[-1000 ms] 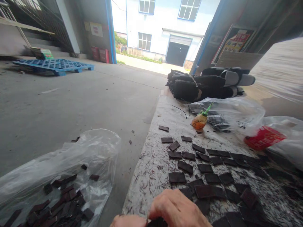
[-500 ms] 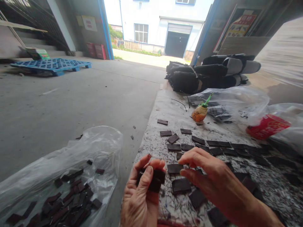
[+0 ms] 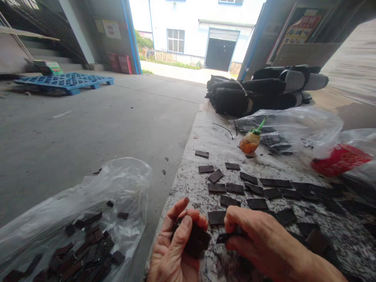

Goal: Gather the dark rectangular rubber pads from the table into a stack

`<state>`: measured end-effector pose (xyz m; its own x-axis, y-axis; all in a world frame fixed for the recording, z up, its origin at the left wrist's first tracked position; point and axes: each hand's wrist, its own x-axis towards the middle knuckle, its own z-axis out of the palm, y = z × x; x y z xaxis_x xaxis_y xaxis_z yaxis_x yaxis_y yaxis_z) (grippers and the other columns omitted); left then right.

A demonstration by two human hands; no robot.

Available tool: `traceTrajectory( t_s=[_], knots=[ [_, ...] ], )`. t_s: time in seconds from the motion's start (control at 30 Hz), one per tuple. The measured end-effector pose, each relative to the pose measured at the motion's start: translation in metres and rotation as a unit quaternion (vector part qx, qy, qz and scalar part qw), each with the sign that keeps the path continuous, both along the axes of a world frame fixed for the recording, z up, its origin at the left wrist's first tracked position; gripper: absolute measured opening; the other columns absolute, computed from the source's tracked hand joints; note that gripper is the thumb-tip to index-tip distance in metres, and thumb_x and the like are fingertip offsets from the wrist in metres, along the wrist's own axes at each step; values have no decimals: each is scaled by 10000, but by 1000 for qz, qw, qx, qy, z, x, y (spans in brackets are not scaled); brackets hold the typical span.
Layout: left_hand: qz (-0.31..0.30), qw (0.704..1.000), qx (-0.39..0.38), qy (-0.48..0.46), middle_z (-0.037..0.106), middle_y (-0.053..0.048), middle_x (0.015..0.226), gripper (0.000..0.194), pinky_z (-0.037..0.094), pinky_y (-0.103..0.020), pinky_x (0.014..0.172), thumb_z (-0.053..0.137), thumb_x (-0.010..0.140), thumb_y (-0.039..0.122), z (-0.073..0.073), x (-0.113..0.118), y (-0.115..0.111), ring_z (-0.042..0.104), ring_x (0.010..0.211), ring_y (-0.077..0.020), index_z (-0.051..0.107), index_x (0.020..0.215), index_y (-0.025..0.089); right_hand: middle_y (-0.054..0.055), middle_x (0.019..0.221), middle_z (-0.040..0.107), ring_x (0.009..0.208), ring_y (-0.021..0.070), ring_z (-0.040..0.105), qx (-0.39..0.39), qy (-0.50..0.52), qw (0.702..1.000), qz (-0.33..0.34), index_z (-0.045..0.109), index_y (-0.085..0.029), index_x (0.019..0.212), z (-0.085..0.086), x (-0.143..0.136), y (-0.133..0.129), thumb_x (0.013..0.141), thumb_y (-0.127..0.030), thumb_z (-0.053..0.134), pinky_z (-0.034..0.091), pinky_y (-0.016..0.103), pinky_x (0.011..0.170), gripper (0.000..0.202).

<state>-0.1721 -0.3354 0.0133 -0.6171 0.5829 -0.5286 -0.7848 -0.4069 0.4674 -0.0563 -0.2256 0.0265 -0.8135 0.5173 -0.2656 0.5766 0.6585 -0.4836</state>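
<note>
My left hand point(image 3: 179, 243) is closed on dark flat rectangular pieces point(image 3: 197, 241), the thumb pressed across their face; I cannot tell how many it holds. Just to its right, my right hand point(image 3: 252, 235) pinches another dark rectangular piece point(image 3: 223, 237) between thumb and fingers, low over the tabletop. Right beyond these fingers lies a dark piece point(image 3: 216, 217) on the table. Several more such pieces, among them one point(image 3: 230, 201) farther back, lie in loose rows reaching to the right, partly hidden by my right hand and forearm.
A clear plastic bag point(image 3: 129, 176) with several dark pieces is at lower left. On the littered white table point(image 3: 190, 180) stand an orange bottle with green nozzle point(image 3: 250, 141), black rolls point(image 3: 249, 96) and plastic bags point(image 3: 302, 121), one with red print. A blue pallet point(image 3: 64, 81) lies on the floor.
My right hand has come down and slightly nearer, and now pinches a dark piece that lay on the table. My left hand keeps its hold, shifted slightly down.
</note>
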Motion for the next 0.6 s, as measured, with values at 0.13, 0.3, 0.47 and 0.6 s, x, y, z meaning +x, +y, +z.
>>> traceTrajectory(
  t_s=[0.13, 0.3, 0.47, 0.6],
  knots=[
    [9, 1000, -9, -5, 687, -7, 663, 285, 572, -213, 589, 474, 819, -21, 7, 1, 9, 652, 570, -113, 667, 909, 169, 7, 937, 637, 859, 171, 591, 29, -8, 999, 18, 584, -224, 998, 3, -14, 8, 750, -114, 513, 386, 267, 727, 281],
    [6, 1000, -11, -4, 692, -11, 674, 284, 573, -215, 590, 481, 815, -28, 4, -1, 12, 656, 570, -114, 653, 934, 163, 39, 958, 580, 742, 174, 565, 68, -78, 994, 30, 587, -202, 909, 8, -25, 11, 716, -114, 517, 361, 279, 632, 224],
    [5, 1000, 1, 1, 695, -2, 669, 287, 575, -213, 620, 472, 827, -11, 1, 0, 10, 660, 599, -115, 673, 906, 179, -50, 645, 519, 598, 111, 457, 22, 14, 1000, -9, 517, -210, 740, 8, -19, 9, 666, -118, 526, 298, 230, 561, 119],
    [4, 1000, -1, 16, 715, -17, 679, 281, 567, -192, 652, 477, 832, 3, 5, 5, 10, 680, 672, -123, 681, 885, 188, -70, 590, 476, 533, 87, 408, 14, 71, 995, -65, 491, -209, 714, 15, -17, 2, 690, -140, 533, 283, 209, 515, 85]
  ],
)
